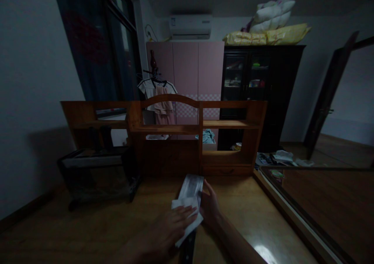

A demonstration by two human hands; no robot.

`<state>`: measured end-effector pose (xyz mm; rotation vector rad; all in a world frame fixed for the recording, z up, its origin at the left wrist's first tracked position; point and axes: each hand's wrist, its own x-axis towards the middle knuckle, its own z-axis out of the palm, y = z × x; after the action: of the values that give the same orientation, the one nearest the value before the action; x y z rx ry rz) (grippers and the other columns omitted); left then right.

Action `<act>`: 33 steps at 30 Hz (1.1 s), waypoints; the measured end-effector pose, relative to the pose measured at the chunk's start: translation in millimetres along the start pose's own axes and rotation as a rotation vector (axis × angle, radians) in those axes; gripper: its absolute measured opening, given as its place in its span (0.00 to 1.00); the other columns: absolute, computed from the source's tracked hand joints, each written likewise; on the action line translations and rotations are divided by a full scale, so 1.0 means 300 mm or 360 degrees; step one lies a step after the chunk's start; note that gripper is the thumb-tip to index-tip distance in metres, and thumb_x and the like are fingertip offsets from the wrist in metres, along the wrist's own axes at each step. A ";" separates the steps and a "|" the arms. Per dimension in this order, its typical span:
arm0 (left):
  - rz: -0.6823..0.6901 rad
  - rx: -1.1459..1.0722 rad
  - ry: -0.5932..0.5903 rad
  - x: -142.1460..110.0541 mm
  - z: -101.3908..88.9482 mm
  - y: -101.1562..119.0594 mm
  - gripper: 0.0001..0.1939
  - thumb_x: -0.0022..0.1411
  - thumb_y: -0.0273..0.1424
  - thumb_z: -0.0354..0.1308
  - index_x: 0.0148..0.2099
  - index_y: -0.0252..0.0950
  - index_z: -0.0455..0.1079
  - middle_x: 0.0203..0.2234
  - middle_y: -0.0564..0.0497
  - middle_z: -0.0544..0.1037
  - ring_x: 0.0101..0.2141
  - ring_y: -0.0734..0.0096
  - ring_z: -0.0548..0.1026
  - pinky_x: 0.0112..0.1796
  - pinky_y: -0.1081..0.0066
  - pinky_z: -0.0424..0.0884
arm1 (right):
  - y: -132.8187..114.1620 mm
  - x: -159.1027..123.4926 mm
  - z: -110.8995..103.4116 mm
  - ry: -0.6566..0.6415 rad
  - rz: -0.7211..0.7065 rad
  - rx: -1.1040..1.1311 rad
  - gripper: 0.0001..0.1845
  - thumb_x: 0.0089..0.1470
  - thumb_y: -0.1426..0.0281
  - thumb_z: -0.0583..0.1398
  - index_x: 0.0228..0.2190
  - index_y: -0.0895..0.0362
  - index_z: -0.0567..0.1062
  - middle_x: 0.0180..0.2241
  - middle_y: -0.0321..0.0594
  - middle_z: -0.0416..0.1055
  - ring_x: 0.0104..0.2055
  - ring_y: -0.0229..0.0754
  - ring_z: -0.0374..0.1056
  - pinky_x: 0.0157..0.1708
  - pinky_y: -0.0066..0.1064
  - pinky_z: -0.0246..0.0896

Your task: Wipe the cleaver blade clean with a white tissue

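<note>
A kitchen knife with a broad grey blade [191,185] lies along the middle of my view, its far end tilted up. Its black riveted handle [188,249] points toward me at the bottom edge. My left hand [175,227] presses a white tissue [184,203] against the blade, fingers laid over it. On the other side, my right hand [210,204] grips the blade's right edge, thumb up near the far end. The fingers of that hand under the blade are hidden.
Beneath is a wooden tabletop [152,201] with a low wooden shelf unit [166,129] along its back. A dark see-through box [96,176] with black handles on top stands at left. Beyond are a pink wardrobe [185,69] and a black cabinet [280,84].
</note>
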<state>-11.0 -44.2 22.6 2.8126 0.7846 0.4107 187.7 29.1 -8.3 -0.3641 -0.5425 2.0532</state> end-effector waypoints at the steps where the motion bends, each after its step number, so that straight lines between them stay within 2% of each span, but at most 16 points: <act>1: 0.0011 -0.0002 -0.0004 -0.010 -0.001 -0.006 0.29 0.71 0.32 0.41 0.70 0.50 0.40 0.67 0.55 0.49 0.64 0.62 0.53 0.62 0.59 0.56 | 0.001 -0.002 0.001 0.0008 -0.0008 0.0008 0.21 0.53 0.52 0.59 0.31 0.58 0.76 0.26 0.44 0.77 0.31 0.49 0.75 0.35 0.39 0.69; 5: 0.0020 -0.0001 0.0030 -0.053 -0.011 -0.043 0.27 0.71 0.34 0.42 0.70 0.50 0.45 0.66 0.56 0.52 0.63 0.62 0.57 0.61 0.62 0.57 | 0.006 -0.008 0.006 0.0040 -0.0042 0.0088 0.19 0.56 0.54 0.58 0.33 0.58 0.76 0.28 0.44 0.78 0.32 0.47 0.75 0.35 0.38 0.69; 10: 0.0011 0.0067 0.0101 -0.104 -0.047 -0.112 0.24 0.72 0.32 0.40 0.68 0.51 0.52 0.62 0.57 0.63 0.60 0.65 0.64 0.58 0.64 0.63 | 0.004 -0.014 0.012 -0.0017 -0.0029 0.0112 0.21 0.57 0.53 0.57 0.35 0.59 0.76 0.31 0.45 0.78 0.35 0.47 0.75 0.36 0.38 0.68; 13: -0.0040 0.0156 0.0183 -0.108 -0.054 -0.131 0.25 0.71 0.31 0.41 0.68 0.50 0.52 0.63 0.55 0.61 0.61 0.64 0.62 0.60 0.62 0.60 | 0.003 -0.019 0.018 -0.0080 -0.0004 0.0069 0.22 0.56 0.52 0.57 0.34 0.59 0.76 0.31 0.46 0.78 0.35 0.50 0.75 0.37 0.41 0.68; 16: -0.0089 0.0211 0.0251 -0.080 -0.022 -0.101 0.26 0.71 0.31 0.40 0.69 0.48 0.47 0.66 0.55 0.54 0.63 0.63 0.56 0.62 0.61 0.56 | 0.000 -0.022 0.019 -0.0107 0.0017 0.0049 0.23 0.56 0.51 0.57 0.35 0.60 0.76 0.31 0.47 0.78 0.35 0.50 0.75 0.38 0.41 0.68; 20: -0.0078 0.0199 0.0136 -0.021 0.039 -0.013 0.28 0.71 0.33 0.42 0.70 0.47 0.42 0.67 0.56 0.50 0.64 0.63 0.54 0.63 0.63 0.53 | -0.004 -0.017 0.012 0.0005 0.0026 0.0034 0.22 0.56 0.52 0.57 0.31 0.60 0.76 0.28 0.46 0.78 0.33 0.51 0.75 0.37 0.41 0.68; 22: -0.0085 0.0167 0.0078 0.004 0.049 0.027 0.29 0.72 0.34 0.41 0.71 0.47 0.39 0.67 0.56 0.48 0.65 0.63 0.52 0.63 0.62 0.52 | -0.007 -0.013 0.010 0.0065 0.0035 0.0015 0.21 0.55 0.54 0.57 0.29 0.59 0.76 0.26 0.46 0.78 0.32 0.51 0.75 0.36 0.41 0.68; 26: -0.0045 0.0109 -0.0007 0.031 0.013 0.063 0.27 0.72 0.34 0.40 0.71 0.47 0.41 0.67 0.56 0.49 0.65 0.62 0.53 0.63 0.60 0.53 | -0.010 -0.016 0.020 0.0096 0.0006 0.0028 0.19 0.54 0.55 0.58 0.30 0.59 0.76 0.26 0.45 0.78 0.32 0.51 0.75 0.36 0.41 0.68; 33: 0.0160 0.0060 -0.0135 -0.016 -0.055 0.025 0.27 0.72 0.31 0.38 0.70 0.47 0.41 0.66 0.54 0.51 0.65 0.65 0.53 0.63 0.59 0.51 | -0.002 -0.018 0.011 0.0084 -0.0013 0.0178 0.20 0.56 0.53 0.58 0.30 0.59 0.75 0.25 0.43 0.77 0.33 0.50 0.75 0.38 0.42 0.68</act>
<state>-16.6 -51.2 39.1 2.8914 0.6423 0.2923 189.4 24.0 -5.1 -0.3478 -0.3945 2.0499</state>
